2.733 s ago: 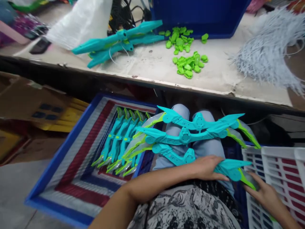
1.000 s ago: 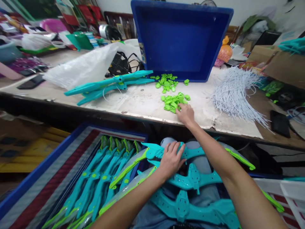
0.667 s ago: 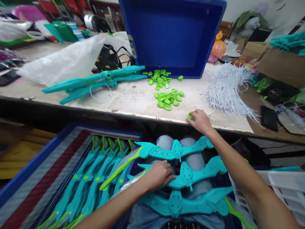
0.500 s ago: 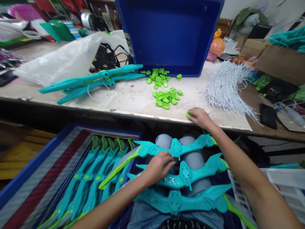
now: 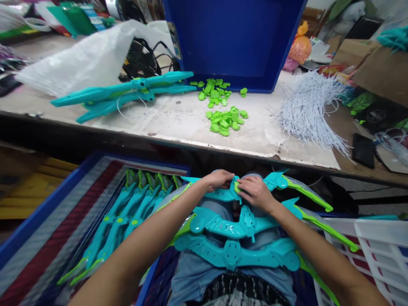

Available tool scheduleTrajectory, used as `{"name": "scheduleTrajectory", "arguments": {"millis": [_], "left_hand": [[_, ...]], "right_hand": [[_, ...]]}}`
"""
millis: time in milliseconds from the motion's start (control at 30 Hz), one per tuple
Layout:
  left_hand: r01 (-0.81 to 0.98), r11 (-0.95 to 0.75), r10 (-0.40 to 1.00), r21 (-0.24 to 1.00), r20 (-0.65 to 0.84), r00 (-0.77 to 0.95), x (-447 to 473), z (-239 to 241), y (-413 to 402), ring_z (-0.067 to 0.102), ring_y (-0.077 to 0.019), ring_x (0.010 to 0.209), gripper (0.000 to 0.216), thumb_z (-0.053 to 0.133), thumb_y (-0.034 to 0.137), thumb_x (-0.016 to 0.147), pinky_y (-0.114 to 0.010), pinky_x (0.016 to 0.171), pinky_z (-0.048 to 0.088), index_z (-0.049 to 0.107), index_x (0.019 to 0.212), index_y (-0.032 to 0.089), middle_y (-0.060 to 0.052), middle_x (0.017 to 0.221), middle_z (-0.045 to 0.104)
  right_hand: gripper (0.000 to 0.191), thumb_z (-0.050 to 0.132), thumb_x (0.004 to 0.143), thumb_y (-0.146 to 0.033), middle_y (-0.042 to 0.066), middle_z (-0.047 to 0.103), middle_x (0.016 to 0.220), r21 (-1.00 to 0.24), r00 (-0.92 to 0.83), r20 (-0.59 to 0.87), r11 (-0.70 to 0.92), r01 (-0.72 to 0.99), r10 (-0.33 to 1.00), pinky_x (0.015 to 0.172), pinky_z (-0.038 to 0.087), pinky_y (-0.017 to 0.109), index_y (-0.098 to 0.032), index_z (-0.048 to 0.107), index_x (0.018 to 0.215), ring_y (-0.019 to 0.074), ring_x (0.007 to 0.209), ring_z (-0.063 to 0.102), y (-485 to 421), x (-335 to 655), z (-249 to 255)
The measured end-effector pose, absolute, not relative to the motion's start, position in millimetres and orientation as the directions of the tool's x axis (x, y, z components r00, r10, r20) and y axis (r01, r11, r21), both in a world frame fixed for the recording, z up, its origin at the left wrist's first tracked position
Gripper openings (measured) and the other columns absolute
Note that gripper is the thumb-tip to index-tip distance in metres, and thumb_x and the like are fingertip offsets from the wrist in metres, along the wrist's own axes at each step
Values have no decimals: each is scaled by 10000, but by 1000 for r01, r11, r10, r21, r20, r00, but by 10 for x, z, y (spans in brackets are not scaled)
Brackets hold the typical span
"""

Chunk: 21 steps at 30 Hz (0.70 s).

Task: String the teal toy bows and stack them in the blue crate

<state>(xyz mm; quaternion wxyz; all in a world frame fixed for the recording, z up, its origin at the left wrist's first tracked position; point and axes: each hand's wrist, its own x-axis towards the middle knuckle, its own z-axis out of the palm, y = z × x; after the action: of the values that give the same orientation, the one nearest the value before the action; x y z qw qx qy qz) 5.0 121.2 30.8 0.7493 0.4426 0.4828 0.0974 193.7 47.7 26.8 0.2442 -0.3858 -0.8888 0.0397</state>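
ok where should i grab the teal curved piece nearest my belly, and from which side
Probably by the middle hub of that teal curved piece, from above: it stays uncovered, while the piece spreads out both ways from it.

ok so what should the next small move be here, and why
Probably press the green piece into the centre of the farthest turquoise bow: the right hand has it at that spot, the left hand is beside it, and bows in the blue-rimmed crate show green at their middles.
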Motion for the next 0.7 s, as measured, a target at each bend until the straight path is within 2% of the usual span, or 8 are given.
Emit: {"name": "scheduleTrajectory", "arguments": {"millis": [200,267,333,400,467,533,633,700], "left_hand": [[195,587,560,786,-569,602,15,279,1179,438,-83,561,530,761,586,576,-230,586,357,655,793,114,47,570,503],[215,528,574,822,-532,623,15,274,1164,409,-73,549,568,766,592,563,-217,556,331,669,848,110,58,569,486],[259,445,618,857,-503,604,21,259,1147,407,-73,558,582,769,578,564,-209,535,317,673,893,107,55,593,502],[304,388,667,870,-493,559,33,233,1131,436,-82,578,562,766,550,580,-206,525,323,671,918,110,41,633,543],[330,373,702,868,-496,512,48,205,1119,463,-90,583,512,758,509,604,-204,516,335,668,923,120,34,650,568],[343,375,715,861,-504,485,65,183,1110,479,-95,574,445,754,452,625,-204,507,345,665,918,129,34,645,574],[352,409,715,842,-535,450,90,168,1103,493,-102,557,368,757,366,637,-208,498,360,656,903,133,42,614,564],[358,433,717,827,-557,420,98,167,1107,496,-102,540,355,767,318,632,-208,496,370,648,915,139,54,590,553]], "right_hand": [[204,515,926,-292,66,725,1035,-200,-621,402,727,657,673,758,416,353,-189,684,876,210,927,614,558,1914,295],[192,514,925,-280,66,726,1024,-221,-637,368,730,647,677,774,414,356,-190,678,880,210,940,620,544,1913,310],[152,538,907,-268,75,721,1025,-298,-604,324,685,665,728,794,422,363,-186,665,922,218,958,627,501,1901,297],[192,584,869,-268,88,706,1045,-434,-484,260,549,714,836,813,442,367,-177,633,1030,226,972,632,456,1879,269],[400,646,808,-284,101,677,1100,-572,-304,151,334,749,941,825,466,362,-175,563,1184,229,986,630,449,1854,250],[594,699,739,-305,98,660,1121,-647,-199,-12,144,749,980,820,481,352,-196,496,1287,232,987,629,504,1829,260],[680,755,652,-321,64,679,1036,-629,-224,-261,11,777,939,772,478,331,-233,518,1283,231,926,639,658,1783,322],[692,780,610,-315,46,684,987,-586,-247,-348,-5,810,904,740,463,317,-238,542,1256,225,881,639,738,1749,368]]}}
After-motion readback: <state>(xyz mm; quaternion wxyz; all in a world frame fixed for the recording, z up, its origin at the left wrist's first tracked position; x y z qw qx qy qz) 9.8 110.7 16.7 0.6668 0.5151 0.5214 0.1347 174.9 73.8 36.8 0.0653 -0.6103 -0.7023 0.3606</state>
